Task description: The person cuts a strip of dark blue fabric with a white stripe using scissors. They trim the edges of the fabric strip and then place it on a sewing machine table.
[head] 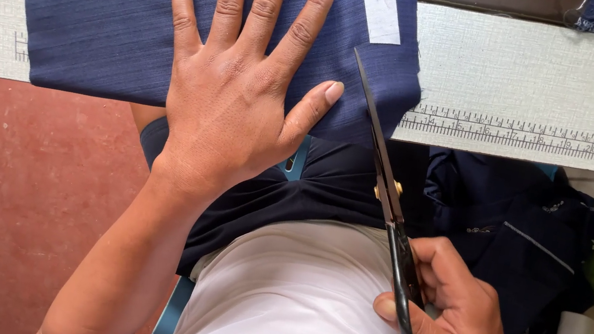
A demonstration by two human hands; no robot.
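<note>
Navy cloth [118,43] lies on the tabletop [533,77], pinned flat under the left hand [233,93], fingers [263,3] spread and released. Just right of its thumb, black scissors [382,180] angle up-left along the cloth's edge, handles clenched in the right hand [452,319].

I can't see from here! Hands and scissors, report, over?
Left hand flat on navy cloth. Right hand grips black scissors, blades at cloth's right edge. Nothing in the way.

The navy blue fabric [114,19] lay flat across the table's front edge, a white strip on its top right. The black scissors [387,197] pointed up at the fabric's right edge, blades nearly closed.
</note>
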